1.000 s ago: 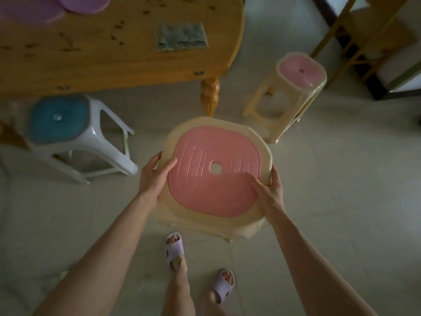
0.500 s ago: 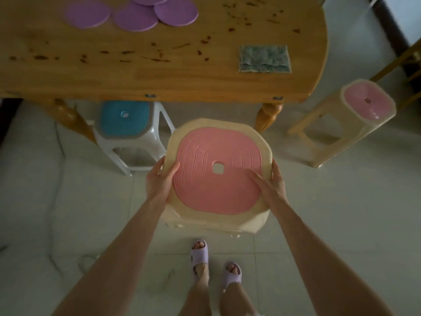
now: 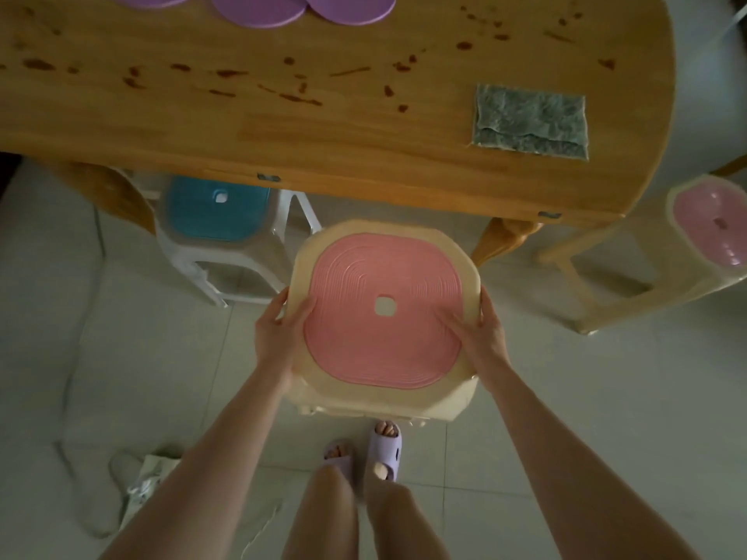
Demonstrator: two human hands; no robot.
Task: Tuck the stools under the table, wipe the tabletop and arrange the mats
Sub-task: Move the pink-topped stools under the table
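A cream stool with a pink seat is in front of me, just short of the wooden table's near edge. My left hand grips its left rim and my right hand grips its right rim, thumbs on top. A white stool with a blue seat stands partly under the table at the left. Another cream stool with a pink seat stands out at the table's right end. On the stained tabletop lie a grey-green cloth and three purple round mats at the far edge.
A turned wooden table leg stands just right of the held stool. My feet in lilac slippers are behind the stool. A pale bag or cloth with a cord lies on the tiled floor at the lower left.
The held stool has come closer to the table's edge as I stepped forward. The blue stool now shows partly under the tabletop. Both hands keep their grip.
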